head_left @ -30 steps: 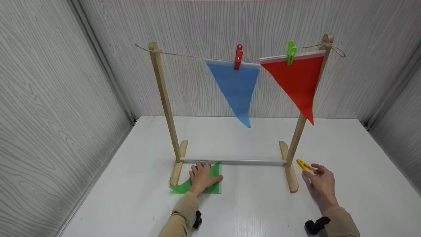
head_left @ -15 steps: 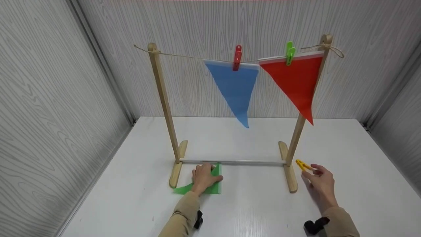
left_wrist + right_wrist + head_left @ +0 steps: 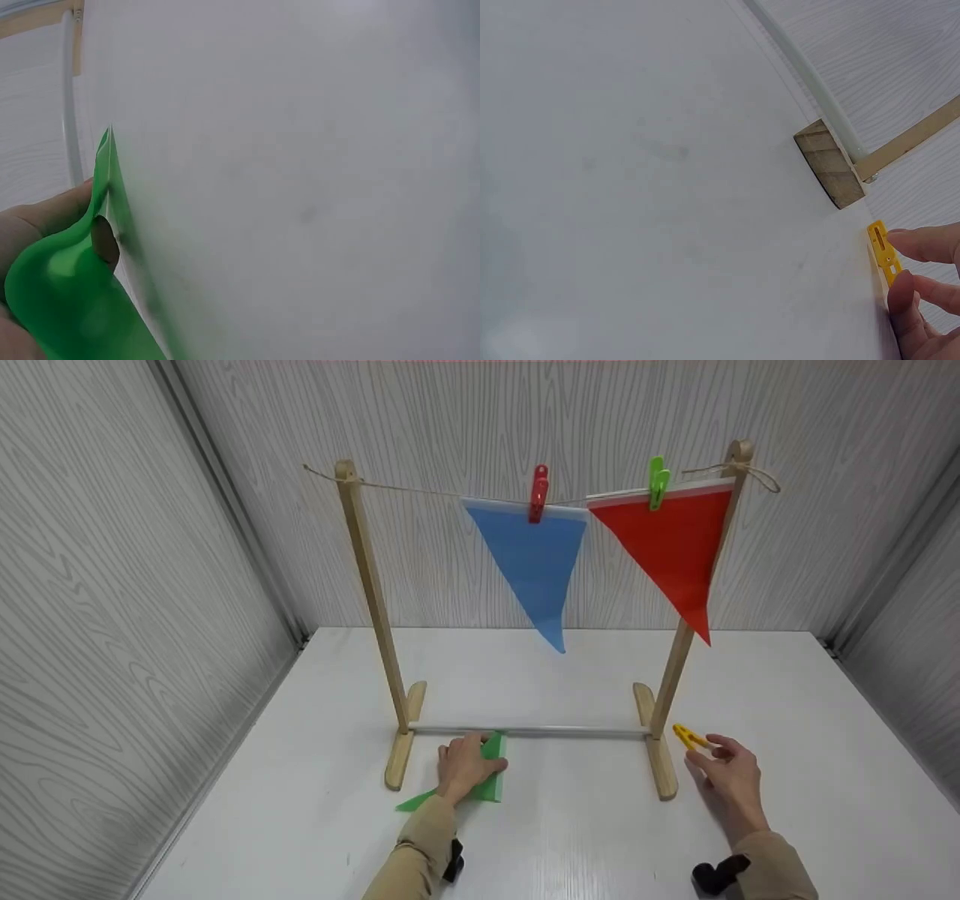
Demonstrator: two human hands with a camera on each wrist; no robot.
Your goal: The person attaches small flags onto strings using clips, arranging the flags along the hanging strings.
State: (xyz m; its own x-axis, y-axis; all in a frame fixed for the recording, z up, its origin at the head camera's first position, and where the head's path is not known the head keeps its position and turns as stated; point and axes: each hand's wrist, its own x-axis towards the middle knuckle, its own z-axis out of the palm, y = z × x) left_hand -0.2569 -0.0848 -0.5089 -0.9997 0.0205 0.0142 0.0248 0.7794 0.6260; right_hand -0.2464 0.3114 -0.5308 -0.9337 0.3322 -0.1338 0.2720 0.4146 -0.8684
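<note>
A green pennant with a pale edge strip lies at the left of the stand, near its base rail. My left hand pinches it between thumb and fingers, and in the left wrist view the pennant bows up off the tabletop. To the right of the stand's right foot, my right hand pinches a yellow plastic clothespin by one end. The clothespin points away from the hand, toward the stand, close over the table.
A wooden stand with a white base rail carries a string. A red clothespin holds a blue pennant on it; a light green clothespin holds a red pennant. Walls enclose the white table.
My left fingers have drawn in on the green pennant, and its pointed tail has pulled a little to the right and toward me. My right hand keeps its hold on the yellow clothespin.
</note>
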